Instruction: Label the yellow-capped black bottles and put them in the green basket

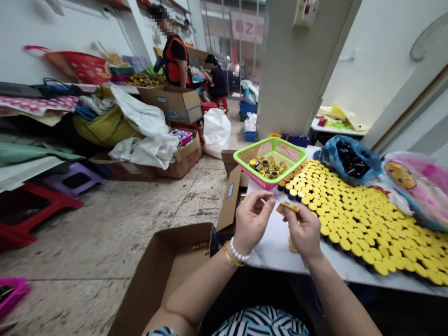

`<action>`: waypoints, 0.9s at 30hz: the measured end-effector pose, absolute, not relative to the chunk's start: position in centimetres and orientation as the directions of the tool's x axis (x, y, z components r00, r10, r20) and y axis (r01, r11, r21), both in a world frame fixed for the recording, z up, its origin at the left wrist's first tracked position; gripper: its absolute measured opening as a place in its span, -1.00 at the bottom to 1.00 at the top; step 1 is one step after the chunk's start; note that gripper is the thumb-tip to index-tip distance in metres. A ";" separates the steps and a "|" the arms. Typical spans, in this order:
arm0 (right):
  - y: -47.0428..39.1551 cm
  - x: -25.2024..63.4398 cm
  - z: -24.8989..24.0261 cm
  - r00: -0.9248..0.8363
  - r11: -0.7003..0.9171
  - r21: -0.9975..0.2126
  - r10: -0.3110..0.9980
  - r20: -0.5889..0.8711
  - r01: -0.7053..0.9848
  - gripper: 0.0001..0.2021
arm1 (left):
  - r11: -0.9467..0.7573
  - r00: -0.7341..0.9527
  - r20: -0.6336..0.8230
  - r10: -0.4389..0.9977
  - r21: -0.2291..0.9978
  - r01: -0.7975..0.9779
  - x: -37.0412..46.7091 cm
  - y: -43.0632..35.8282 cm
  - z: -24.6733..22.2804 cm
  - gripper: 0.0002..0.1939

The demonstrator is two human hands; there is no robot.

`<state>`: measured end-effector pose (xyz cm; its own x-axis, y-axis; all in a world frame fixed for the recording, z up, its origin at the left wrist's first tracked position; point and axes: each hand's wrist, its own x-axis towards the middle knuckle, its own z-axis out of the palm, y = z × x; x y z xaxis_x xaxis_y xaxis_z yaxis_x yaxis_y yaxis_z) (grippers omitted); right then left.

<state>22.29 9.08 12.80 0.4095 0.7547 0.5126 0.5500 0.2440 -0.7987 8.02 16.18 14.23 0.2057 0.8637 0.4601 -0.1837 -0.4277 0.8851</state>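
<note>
My right hand [304, 228] pinches a small yellow piece [290, 206] above the white table [269, 254]. Just left of it is my left hand [252, 219], thumb and fingertips pressed together; whatever is between them is too small to name. Many round yellow-topped pieces [343, 205] stand packed side by side on the table to the right. Beyond my hands, a green and pink basket [241, 163] holds yellow and black pieces [268, 166]. Another yellow item [292, 243] lies partly hidden beside my right wrist.
An open cardboard box [140, 275] with a few small pieces sits at lower left. A blue bag [350, 158] of black items and a pink bag [416, 186] lie at the table's back right. Two people [177, 60] are farther back, near boxes and a white sack [217, 130].
</note>
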 end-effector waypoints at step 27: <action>12.1 29.6 11.7 0.344 0.227 -0.665 0.712 0.612 0.712 -0.70 | -0.397 0.298 0.470 0.831 0.876 -0.274 16.7 20.2 10.9 -0.79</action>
<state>29.56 12.08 11.67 0.3440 0.7122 0.6119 0.7117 0.2272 -0.6647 16.66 20.16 10.92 0.2983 0.8308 0.4699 -0.2740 -0.3970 0.8759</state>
